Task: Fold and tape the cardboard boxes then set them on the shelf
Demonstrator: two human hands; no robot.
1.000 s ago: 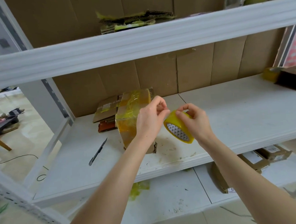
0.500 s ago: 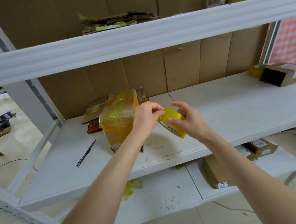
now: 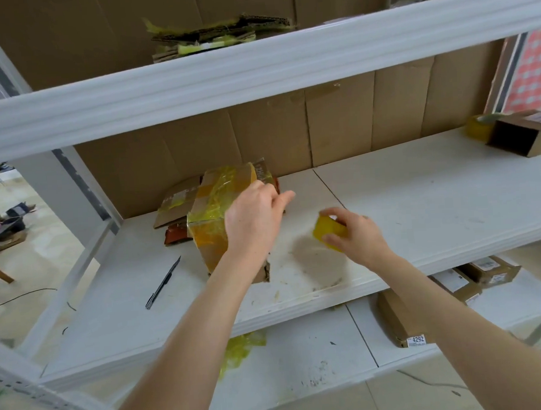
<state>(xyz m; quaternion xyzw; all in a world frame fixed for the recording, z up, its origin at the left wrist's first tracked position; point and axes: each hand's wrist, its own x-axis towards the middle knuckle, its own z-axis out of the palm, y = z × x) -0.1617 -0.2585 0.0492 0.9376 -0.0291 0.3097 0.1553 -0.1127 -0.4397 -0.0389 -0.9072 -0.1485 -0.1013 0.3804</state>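
Two hands work at the middle shelf (image 3: 419,203) of a white rack. Left hand (image 3: 257,218): laid against the upper right side of a cardboard box (image 3: 210,239), fingers nearly straight and loose, reaching past the box edge; thumb hidden. Box stands on the shelf left of centre, top and front wrapped in yellow tape, one lower flap ragged. Right hand (image 3: 358,234): fingers curled round a roll of yellow tape (image 3: 327,231), blurred, held to the right of the box and apart from it, its shadow on the board. Flattened cardboard (image 3: 176,200) lies just behind the box. Slim black tool (image 3: 163,282), knife or pen, cannot tell, lies left of the box. Crumpled yellow tape (image 3: 242,347) on the lower shelf.
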